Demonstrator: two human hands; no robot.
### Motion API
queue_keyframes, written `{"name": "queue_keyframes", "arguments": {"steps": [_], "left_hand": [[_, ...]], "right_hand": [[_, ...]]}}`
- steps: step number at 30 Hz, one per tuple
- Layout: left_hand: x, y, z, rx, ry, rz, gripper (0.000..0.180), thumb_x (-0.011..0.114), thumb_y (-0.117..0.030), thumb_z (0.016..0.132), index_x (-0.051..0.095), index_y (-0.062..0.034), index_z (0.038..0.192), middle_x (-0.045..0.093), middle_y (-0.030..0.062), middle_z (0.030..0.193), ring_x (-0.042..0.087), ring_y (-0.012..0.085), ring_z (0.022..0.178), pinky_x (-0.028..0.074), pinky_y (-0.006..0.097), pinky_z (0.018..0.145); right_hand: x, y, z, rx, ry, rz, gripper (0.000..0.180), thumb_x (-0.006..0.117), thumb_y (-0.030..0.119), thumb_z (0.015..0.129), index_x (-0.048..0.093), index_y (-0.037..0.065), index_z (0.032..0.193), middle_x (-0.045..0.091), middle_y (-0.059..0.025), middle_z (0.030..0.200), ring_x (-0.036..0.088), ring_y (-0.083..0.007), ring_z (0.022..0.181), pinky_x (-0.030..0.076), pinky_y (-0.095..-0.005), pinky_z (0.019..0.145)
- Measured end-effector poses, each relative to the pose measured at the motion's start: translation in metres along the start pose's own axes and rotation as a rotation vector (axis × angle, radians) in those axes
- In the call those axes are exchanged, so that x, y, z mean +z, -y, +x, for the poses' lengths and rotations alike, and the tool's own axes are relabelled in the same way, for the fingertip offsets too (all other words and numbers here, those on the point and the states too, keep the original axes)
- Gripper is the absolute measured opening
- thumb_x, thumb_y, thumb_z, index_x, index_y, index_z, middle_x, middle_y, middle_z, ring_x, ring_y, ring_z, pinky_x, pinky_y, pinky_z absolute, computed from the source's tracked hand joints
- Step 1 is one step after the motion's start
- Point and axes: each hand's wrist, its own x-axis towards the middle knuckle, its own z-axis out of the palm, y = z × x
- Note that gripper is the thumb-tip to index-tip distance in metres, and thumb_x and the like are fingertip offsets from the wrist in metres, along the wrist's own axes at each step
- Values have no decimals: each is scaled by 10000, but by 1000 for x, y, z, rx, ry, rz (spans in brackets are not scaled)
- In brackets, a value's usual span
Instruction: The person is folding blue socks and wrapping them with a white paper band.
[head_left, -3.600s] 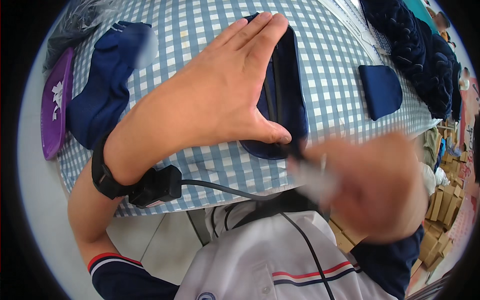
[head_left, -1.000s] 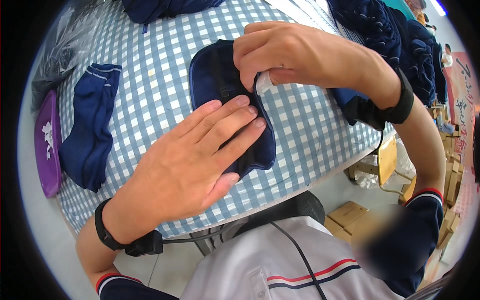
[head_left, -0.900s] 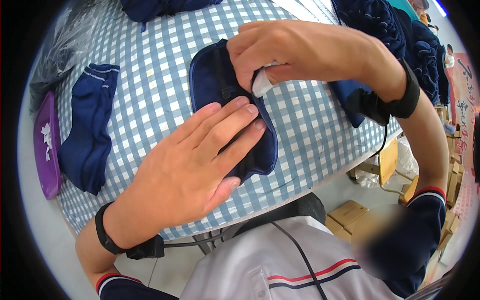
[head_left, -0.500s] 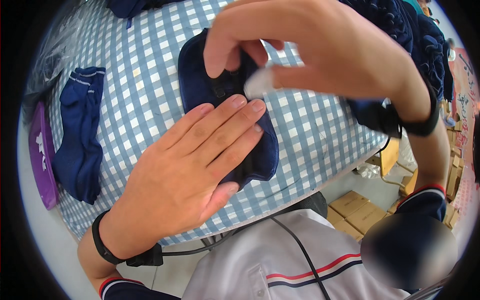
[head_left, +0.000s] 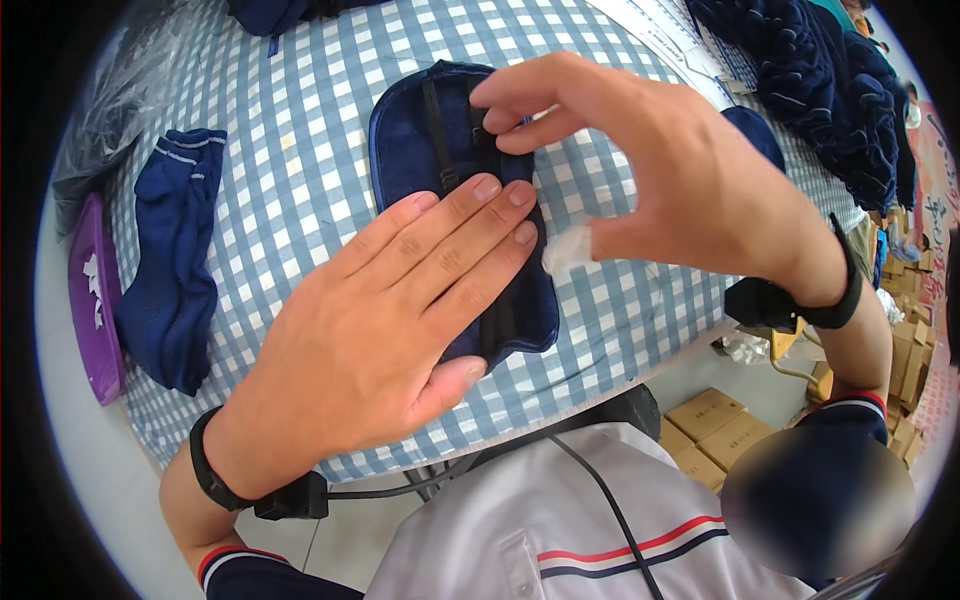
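Note:
A navy, velvety fabric piece (head_left: 402, 140) with bound edges lies on the checked tablecloth before me. Black straps with a small slider run along it. My left hand (head_left: 370, 310) presses flat on its middle and lower part, fingers stretched out, hiding much of it. Over its upper right edge hovers my right hand (head_left: 640, 170), fingers curved near a strap and the thumb well apart. White wrapping covers that thumb's tip. Whether the right fingertips touch the fabric, I cannot tell.
Navy socks (head_left: 172, 260) lie at the left, beside a purple tray-like object (head_left: 97, 310) and clear plastic (head_left: 115, 110). A heap of navy items (head_left: 800, 90) lies far right, near a printed sheet (head_left: 650, 35). Cardboard boxes (head_left: 720, 425) stand on the floor.
My right hand has drawn right and down, its thumb swinging away from the fabric and opening wider. More of the straps shows. My left hand stays flat on the piece.

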Motion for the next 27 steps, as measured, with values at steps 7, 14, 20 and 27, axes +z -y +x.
{"name": "queue_keyframes", "arguments": {"steps": [7, 14, 20, 27], "left_hand": [[-2, 1, -3, 12, -6, -43, 835, 684, -189, 733, 434, -21, 1512, 371, 153, 1618, 307, 317, 1521, 250, 472, 1236], [-8, -3, -2, -12, 57, -10, 836, 642, -195, 756, 389, -7, 1531, 343, 182, 1626, 299, 352, 1519, 225, 482, 1244], [-7, -2, -3, -6, 45, 2, 826, 635, -183, 773, 379, -10, 1538, 324, 179, 1636, 285, 349, 1526, 213, 477, 1249], [0, 0, -7, -34, 32, 1, 821, 670, -206, 779, 394, -9, 1527, 326, 170, 1635, 278, 340, 1530, 226, 463, 1249]], "right_hand": [[-86, -35, -60, 456, -116, -3, 160, 676, 147, 946, 708, -6, 983, 622, 41, 786, 516, -22, 725, 414, -200, 647], [-79, -63, -109, 875, -134, -13, 359, 763, 275, 871, 702, -42, 1028, 688, -67, 882, 613, -122, 808, 502, -286, 764], [-76, -50, -103, 823, -157, 138, 209, 724, 186, 847, 603, 36, 929, 537, 35, 830, 482, -50, 809, 407, -228, 741], [-98, 34, -57, 533, -102, 315, 510, 763, 146, 860, 564, -16, 1301, 631, -84, 1211, 614, -132, 1105, 482, -266, 980]]}}
